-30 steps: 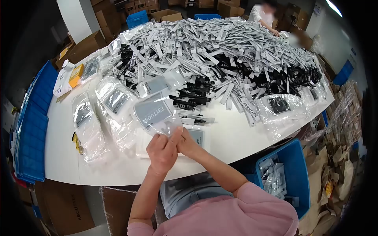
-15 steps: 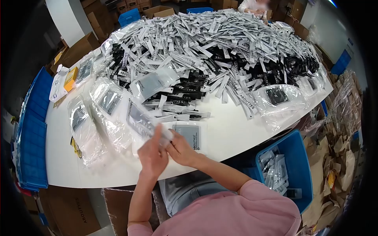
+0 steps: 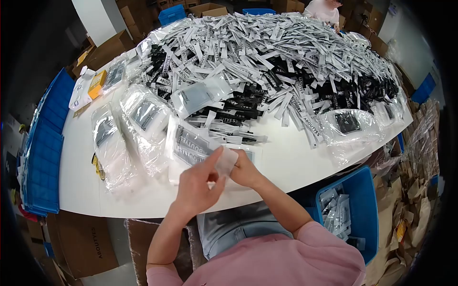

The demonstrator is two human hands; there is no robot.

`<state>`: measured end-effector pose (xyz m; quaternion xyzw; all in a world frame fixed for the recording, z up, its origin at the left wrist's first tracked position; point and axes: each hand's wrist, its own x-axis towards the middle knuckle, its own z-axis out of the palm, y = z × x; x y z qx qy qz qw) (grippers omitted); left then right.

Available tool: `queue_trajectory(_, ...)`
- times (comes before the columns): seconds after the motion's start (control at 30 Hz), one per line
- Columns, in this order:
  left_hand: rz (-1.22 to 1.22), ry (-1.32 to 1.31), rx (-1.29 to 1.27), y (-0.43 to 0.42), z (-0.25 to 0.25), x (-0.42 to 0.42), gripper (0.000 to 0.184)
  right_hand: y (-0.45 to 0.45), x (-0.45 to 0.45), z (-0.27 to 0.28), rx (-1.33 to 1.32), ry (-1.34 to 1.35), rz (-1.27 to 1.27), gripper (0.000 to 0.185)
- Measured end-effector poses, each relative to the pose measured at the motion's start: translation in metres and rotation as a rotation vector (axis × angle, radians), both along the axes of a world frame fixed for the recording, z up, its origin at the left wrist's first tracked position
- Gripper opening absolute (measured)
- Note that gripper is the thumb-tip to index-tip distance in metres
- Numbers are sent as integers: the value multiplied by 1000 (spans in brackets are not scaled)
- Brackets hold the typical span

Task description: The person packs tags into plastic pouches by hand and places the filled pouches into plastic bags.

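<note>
Clear zip pouches with grey ABOUTYES printing (image 3: 191, 145) lie in a fanned stack on the white table. My right hand (image 3: 247, 170) pinches the frosted end of a plastic pouch (image 3: 226, 163) above the table's near edge. My left hand (image 3: 198, 188) is beside it, index finger stretched along the pouch and thumb apart from it. Whether the left fingertips grip the film is hard to make out. Behind the right hand, another grey-printed pouch (image 3: 250, 153) is mostly hidden. A further grey-printed pouch (image 3: 196, 97) rests against the sachets.
A large heap of white and black stick sachets (image 3: 286, 52) covers the far table (image 3: 114, 205). Wrapped pouch bundles (image 3: 143, 117) lie left. A blue bin (image 3: 372, 209) with filled pouches stands right, blue crates (image 3: 43, 152) left. Another person (image 3: 323, 12) is at the far side.
Both hands have shifted right in view with the pouch, and the whole scene has shifted right too. The left thumb and index finger are further apart. The pouch behind the right hand is now more covered.
</note>
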<state>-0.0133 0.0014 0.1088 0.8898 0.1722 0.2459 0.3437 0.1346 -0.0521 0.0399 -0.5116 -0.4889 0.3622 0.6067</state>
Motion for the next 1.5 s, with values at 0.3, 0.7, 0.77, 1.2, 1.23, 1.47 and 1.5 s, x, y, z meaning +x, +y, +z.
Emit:
queue_trajectory(0.3, -74, 407, 29, 48, 58, -3, 37, 1, 7, 19, -124, 66, 261, 17)
queue_trajectory(0.7, -60, 272, -435, 27, -3, -21, 24, -28, -7, 33, -93, -265, 222, 20)
queue_trajectory(0.77, -7, 186, -399, 16, -11, -25, 23, -29, -10, 25, -122, -304, 199, 25)
queue_trajectory(1.2, -97, 161, 415, -18, -17, -23, 6, -64, -8, 12, 6, -650, 185, 6)
queue_trajectory(1.23, -118, 174, 415, -19, -22, -21, 7, -70, -4, 6, 4, -646, 182, 8)
queue_trajectory(1.47, 45, 253, -2, -5, -61, -29, 10, -210, 106, 10, -405, -519, -274, 12)
queue_trajectory(1.5, 38, 250, -4, -2, -66, -42, 10, -253, 132, 13, -622, -353, -387, 17)
